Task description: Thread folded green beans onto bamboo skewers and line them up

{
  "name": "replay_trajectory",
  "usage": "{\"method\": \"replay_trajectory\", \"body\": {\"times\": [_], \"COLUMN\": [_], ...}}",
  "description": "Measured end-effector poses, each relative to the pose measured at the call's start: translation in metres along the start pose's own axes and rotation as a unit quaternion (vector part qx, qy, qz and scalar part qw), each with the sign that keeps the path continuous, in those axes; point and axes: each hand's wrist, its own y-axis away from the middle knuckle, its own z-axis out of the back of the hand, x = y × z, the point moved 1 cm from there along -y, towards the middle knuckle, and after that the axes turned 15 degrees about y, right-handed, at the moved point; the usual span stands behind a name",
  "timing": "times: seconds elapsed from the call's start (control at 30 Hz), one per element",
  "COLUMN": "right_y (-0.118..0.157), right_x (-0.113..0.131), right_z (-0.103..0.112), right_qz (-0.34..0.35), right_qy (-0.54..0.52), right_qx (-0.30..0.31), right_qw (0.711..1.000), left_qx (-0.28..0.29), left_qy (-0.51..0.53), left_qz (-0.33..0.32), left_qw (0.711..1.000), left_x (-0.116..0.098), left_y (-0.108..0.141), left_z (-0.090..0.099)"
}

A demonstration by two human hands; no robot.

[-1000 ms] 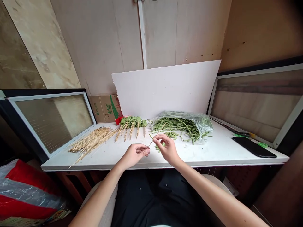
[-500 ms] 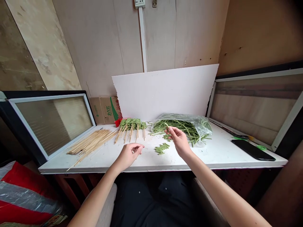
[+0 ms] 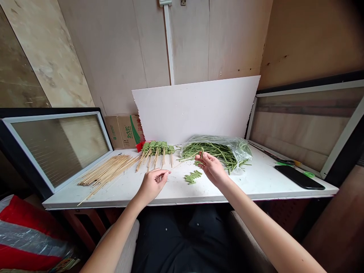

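My left hand [image 3: 155, 182] is closed on a thin bamboo skewer [image 3: 176, 166], whose length points up and right toward my other hand. Between the fingertips of my right hand [image 3: 212, 168] is a short piece of green bean [image 3: 202, 152], held upright. Whether the skewer's tip touches the bean piece I cannot tell. Below the right hand lies a small pile of cut bean pieces [image 3: 192, 177]. Behind it, long green beans [image 3: 216, 151] fill a clear plastic bag [image 3: 244, 146]. Finished-looking skewers threaded with bean pieces [image 3: 156, 147] lie in a stack, sticks toward me.
Loose bamboo skewers [image 3: 109, 172] are spread over the left of the white table [image 3: 241, 189]. A cardboard box [image 3: 123, 132] and a white board [image 3: 193, 112] stand at the back. On the right are a black phone [image 3: 298, 177] and scissors [image 3: 284, 161]. Framed panels flank both sides.
The bean piece has turned more upright in my right fingers. The skewer from my left hand now shows, reaching toward the right hand. The whole view has shifted slightly.
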Motion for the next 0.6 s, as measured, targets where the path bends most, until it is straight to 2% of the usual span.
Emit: {"method": "replay_trajectory", "body": {"times": [0.6], "right_y": [-0.005], "right_x": [-0.014], "right_z": [0.001], "right_qz": [-0.029], "right_qy": [-0.014], "right_qx": [0.017], "right_qw": [0.999], "left_qx": [0.008], "left_qy": [-0.016], "left_qz": [-0.012], "left_qw": [1.000], "left_x": [0.004], "left_y": [0.000], "left_z": [0.001]}}
